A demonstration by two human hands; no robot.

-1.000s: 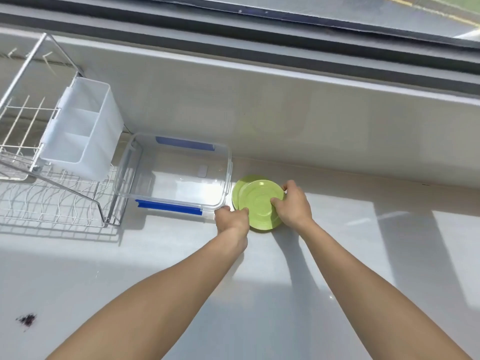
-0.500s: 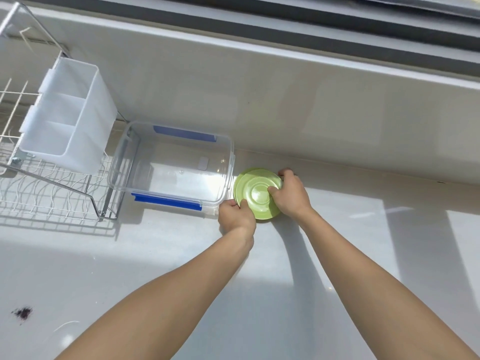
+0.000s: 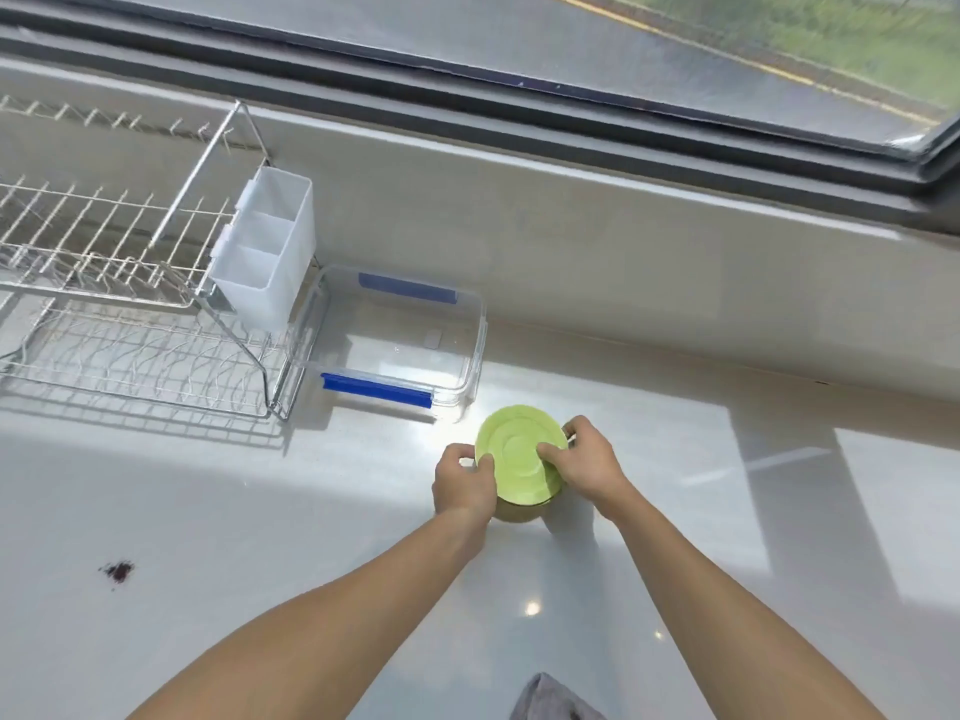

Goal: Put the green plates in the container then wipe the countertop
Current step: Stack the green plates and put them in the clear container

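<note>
A stack of green plates (image 3: 517, 452) is held a little above the white countertop (image 3: 260, 511), casting a dark green shadow beneath. My left hand (image 3: 462, 483) grips the stack's left rim and my right hand (image 3: 584, 462) grips its right side, thumb on top. The clear plastic container (image 3: 397, 340) with blue latches sits empty against the back wall, just beyond and left of the plates. A grey cloth (image 3: 553, 701) pokes in at the bottom edge.
A wire dish rack (image 3: 119, 314) with a white cutlery holder (image 3: 265, 246) stands left of the container. A dark red stain (image 3: 118, 570) marks the countertop at the near left. A window ledge (image 3: 571, 163) runs along the back.
Both hands have lifted the green plates off the countertop and drawn them nearer, away from the container's right corner. The camera view has tilted up and shifted.
</note>
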